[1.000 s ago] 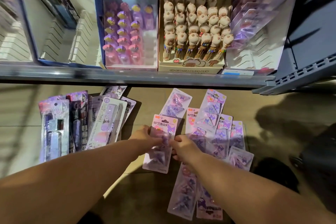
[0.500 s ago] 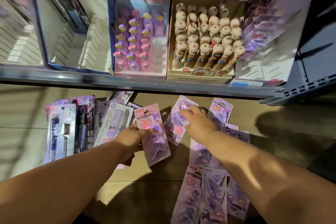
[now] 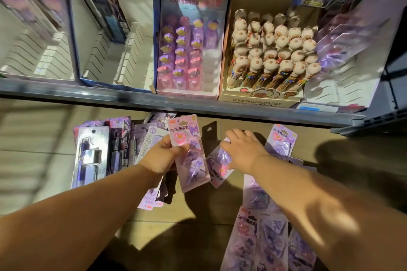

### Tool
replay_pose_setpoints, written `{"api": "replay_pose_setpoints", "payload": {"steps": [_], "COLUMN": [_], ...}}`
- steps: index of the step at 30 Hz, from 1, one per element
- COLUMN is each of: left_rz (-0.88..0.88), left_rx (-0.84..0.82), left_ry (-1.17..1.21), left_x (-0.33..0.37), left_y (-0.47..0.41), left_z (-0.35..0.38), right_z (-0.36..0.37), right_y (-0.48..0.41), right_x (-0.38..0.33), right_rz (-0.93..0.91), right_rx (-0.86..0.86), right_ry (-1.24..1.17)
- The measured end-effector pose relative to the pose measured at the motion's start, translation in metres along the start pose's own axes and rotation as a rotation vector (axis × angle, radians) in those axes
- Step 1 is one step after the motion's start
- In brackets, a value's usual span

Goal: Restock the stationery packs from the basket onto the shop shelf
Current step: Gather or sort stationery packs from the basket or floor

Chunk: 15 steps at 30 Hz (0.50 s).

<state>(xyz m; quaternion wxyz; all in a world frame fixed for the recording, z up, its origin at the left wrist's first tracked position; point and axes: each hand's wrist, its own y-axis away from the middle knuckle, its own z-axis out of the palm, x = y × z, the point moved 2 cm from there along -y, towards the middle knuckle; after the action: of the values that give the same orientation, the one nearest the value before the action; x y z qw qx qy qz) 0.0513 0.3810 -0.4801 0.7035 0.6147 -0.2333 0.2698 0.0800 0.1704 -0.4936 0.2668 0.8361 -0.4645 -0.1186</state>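
One pack (image 3: 189, 154) in left hand (image 3: 161, 156); right hand (image 3: 242, 152) touches second pack (image 3: 218, 169).

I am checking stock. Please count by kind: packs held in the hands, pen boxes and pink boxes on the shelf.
Held packs: 2, left pack in left hand, right pack in right hand
Pen box: 1
Pink box: 1
Total: 4

The pack (image 3: 196, 160) is printed card under glossy clear plastic blisters, the shelf rail (image 3: 198, 106) is smooth grey metal with a dull sheen, and the pen box (image 3: 257, 99) is matt printed cardboard.
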Motion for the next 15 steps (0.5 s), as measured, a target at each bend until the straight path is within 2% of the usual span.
{"api": "replay_pose_setpoints", "payload": {"steps": [6,15], "left_rz": [0.032,0.055], "left_rx": [0.03,0.066], "left_ry": [0.015,-0.039], "left_x": [0.009,0.025], "left_y": [0.002,0.0], "left_z": [-0.007,-0.018], "right_z": [-0.003,-0.01], "right_y": [-0.011,-0.019], "right_x": [-0.006,-0.007], "right_rz": [-0.034,0.009], "right_rx": [-0.039,-0.066], "right_ry": [-0.01,0.005]}}
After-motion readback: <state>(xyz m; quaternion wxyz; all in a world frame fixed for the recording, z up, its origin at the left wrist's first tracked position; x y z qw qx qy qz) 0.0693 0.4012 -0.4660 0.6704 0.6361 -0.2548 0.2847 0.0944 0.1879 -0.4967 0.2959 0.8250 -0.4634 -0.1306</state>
